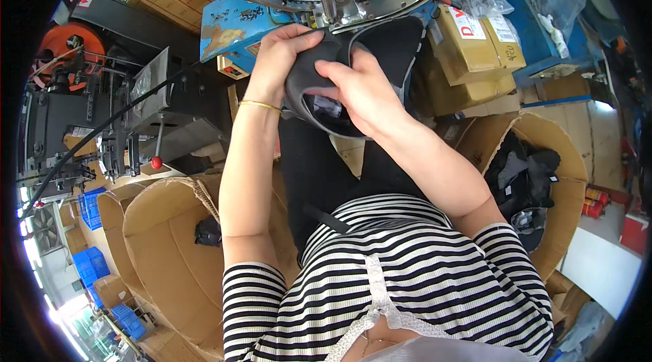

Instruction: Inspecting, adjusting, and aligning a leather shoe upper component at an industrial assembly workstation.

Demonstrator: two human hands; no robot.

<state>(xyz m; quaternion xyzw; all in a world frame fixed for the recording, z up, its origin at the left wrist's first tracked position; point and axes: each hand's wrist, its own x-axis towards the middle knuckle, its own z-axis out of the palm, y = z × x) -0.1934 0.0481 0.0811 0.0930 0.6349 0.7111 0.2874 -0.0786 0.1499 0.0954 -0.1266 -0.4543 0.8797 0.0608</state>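
Note:
Under the metal working head of a machine (333, 5) lies a dark grey, leather-like piece shaped like a shoe upper (309, 73), with an open mouth facing me. Its far edge reaches the head, and a broad black flap (394, 49) spreads to the right. My left hand (278, 53) is closed on the piece's upper left edge, thumb on top. With my right hand (363, 87) I pinch the wall of the mouth, thumb outside and other fingers partly hidden inside. A label-like patch (327, 105) shows within the opening.
A blue metal plate (234, 22) borders the machine on the left. Cardboard boxes (468, 43) are stacked at right. Large cartons stand on both sides of my legs; the right carton (567, 158) holds black pieces. A red-knobbed lever (157, 161) sticks out from machinery at left.

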